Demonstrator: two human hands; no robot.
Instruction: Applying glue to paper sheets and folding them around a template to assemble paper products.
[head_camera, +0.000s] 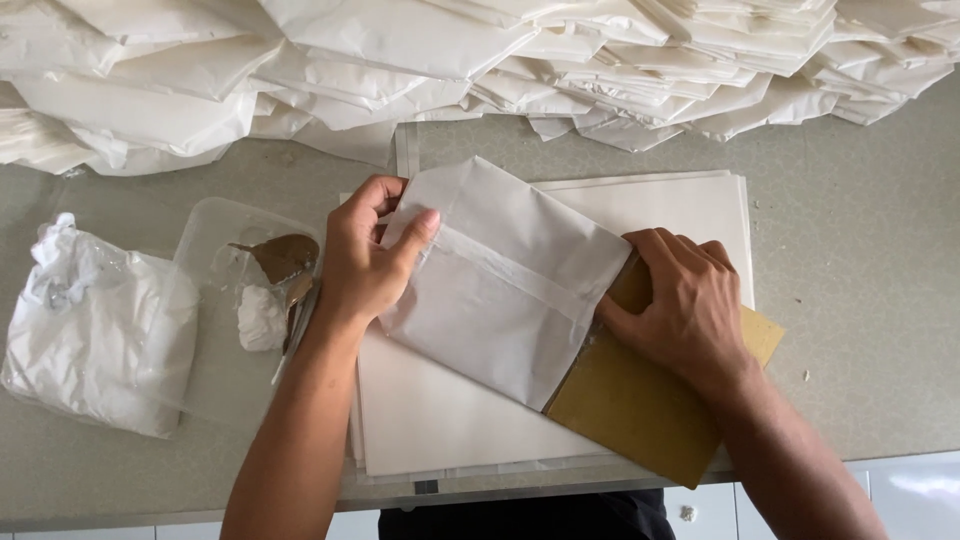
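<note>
Paper folded into a bag (505, 285) lies slantwise on the stack of white sheets (660, 205), which I take as my landmark throughout. Behind the stack, along the far edge of the grey table (860, 300), a big heap of finished white bags (480, 60) spreads from side to side. Left of the stack sits a plastic sack of white powder (95, 320), and between it and the stack a clear tray (225, 370) with a lump of white paste (260, 318) and what seems to be a smeared brown spatula (283, 257), though I cannot make it out well. A brown cardboard board (640, 410) pokes out of the bag's lower right end, over the stack's near right corner. My left hand (365, 260) pinches the bag's upper left corner between thumb and fingers. My right hand (680, 300) lies fingers-down, pressing on the cardboard at the bag's open end.
</note>
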